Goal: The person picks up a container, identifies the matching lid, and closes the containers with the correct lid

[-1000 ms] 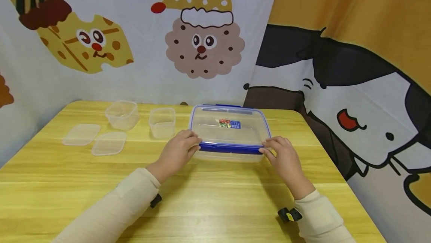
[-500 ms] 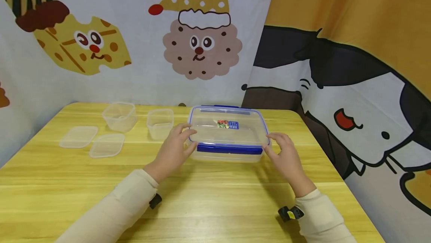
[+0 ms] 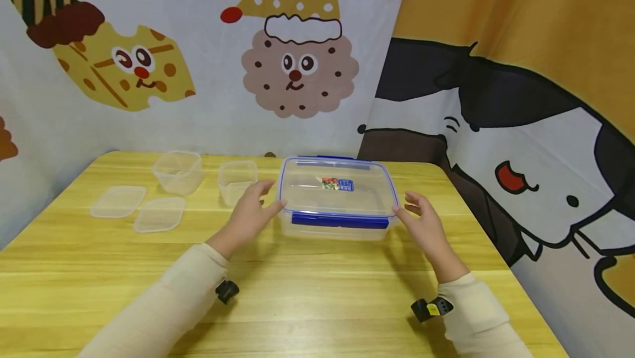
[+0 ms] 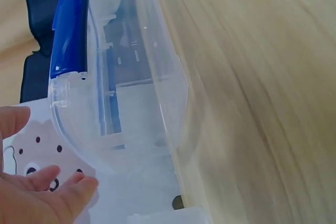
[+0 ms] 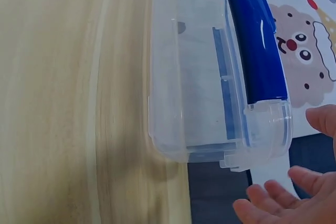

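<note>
A large clear plastic food container (image 3: pixel 307 231) stands on the table in the head view, its blue-rimmed lid (image 3: pixel 337 201) on top. Along the front runs a blue latch (image 3: pixel 339 220), folded down against the side. My left hand (image 3: pixel 246 217) is spread beside the front left corner, thumb at the lid's edge. At the opposite corner my right hand (image 3: pixel 428 231) is likewise spread, thumb close to the rim. Both wrist views show loosely extended fingers beside the clear wall, with nothing held. Inside the container no contents show.
Left of the container stand two small clear tubs (image 3: pixel 178 173), without lids. Two flat translucent lids (image 3: pixel 160 214) lie in front of them on the wooden table (image 3: pixel 307 297). A printed cartoon curtain (image 3: pixel 208 71) hangs behind the table's far edge.
Both hands have come off the front latch and moved outward to the container's front corners, their fingers spreading. The container stays in place.
</note>
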`<action>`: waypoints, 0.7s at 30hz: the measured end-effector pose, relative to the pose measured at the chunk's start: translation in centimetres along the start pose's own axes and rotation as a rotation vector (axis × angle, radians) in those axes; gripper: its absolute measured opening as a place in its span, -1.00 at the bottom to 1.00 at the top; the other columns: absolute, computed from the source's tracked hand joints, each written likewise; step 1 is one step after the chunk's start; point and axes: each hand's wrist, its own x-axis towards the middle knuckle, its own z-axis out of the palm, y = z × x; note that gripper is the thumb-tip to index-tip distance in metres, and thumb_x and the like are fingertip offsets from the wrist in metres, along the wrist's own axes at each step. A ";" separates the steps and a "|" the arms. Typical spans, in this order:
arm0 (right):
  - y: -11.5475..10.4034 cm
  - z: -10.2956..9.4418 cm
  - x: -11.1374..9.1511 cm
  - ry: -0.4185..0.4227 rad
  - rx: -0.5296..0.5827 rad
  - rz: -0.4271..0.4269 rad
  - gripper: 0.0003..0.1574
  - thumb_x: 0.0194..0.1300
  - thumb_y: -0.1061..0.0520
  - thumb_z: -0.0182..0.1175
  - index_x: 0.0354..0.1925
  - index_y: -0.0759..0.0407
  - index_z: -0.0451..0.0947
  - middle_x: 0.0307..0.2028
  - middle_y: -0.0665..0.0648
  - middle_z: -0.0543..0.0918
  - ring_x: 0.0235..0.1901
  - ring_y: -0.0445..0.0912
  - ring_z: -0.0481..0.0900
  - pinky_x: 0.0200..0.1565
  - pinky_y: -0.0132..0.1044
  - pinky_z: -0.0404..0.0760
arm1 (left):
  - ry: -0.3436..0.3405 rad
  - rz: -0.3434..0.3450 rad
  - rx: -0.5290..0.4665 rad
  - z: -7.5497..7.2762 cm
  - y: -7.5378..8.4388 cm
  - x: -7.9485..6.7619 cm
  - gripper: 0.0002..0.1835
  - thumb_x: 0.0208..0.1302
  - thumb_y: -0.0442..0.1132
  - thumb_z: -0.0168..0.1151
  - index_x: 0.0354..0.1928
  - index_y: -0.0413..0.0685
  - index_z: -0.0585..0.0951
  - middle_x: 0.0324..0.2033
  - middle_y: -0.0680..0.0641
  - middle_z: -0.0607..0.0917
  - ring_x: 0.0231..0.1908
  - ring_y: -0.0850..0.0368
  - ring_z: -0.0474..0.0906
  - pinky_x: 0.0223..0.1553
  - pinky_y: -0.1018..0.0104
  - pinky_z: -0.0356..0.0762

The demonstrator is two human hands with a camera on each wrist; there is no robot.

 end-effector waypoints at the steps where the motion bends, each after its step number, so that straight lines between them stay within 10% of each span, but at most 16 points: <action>1: 0.0 -0.1 0.1 -0.006 0.024 0.029 -0.12 0.42 -0.12 0.09 0.47 0.26 0.01 0.39 0.36 0.17 0.36 0.23 0.18 0.28 0.15 0.31 | -0.011 -0.033 -0.036 0.0 0.0 0.1 -0.30 0.38 -0.10 0.17 0.40 -0.32 0.18 0.34 -0.34 0.28 0.33 -0.24 0.21 0.31 -0.08 0.26; 9: 0.6 -0.1 0.4 -0.128 0.226 0.213 -0.02 0.46 -0.18 -0.02 0.49 0.36 -0.17 0.43 0.42 0.04 0.39 0.28 0.11 0.33 0.16 0.22 | -0.070 -0.259 -0.190 -0.2 0.1 0.4 -0.24 0.38 -0.01 0.12 0.43 -0.32 0.11 0.33 -0.37 0.28 0.32 -0.28 0.22 0.32 -0.11 0.24; 21: 1.7 0.8 0.7 -0.206 0.352 0.263 -0.06 0.48 -0.23 -0.11 0.41 0.48 -0.03 0.36 0.47 0.15 0.33 0.26 0.23 0.29 0.03 0.35 | -0.142 -0.346 -0.289 0.3 -0.4 0.9 -0.28 0.42 -0.03 0.08 0.41 -0.37 0.13 0.31 -0.41 0.29 0.27 -0.30 0.30 0.33 -0.07 0.25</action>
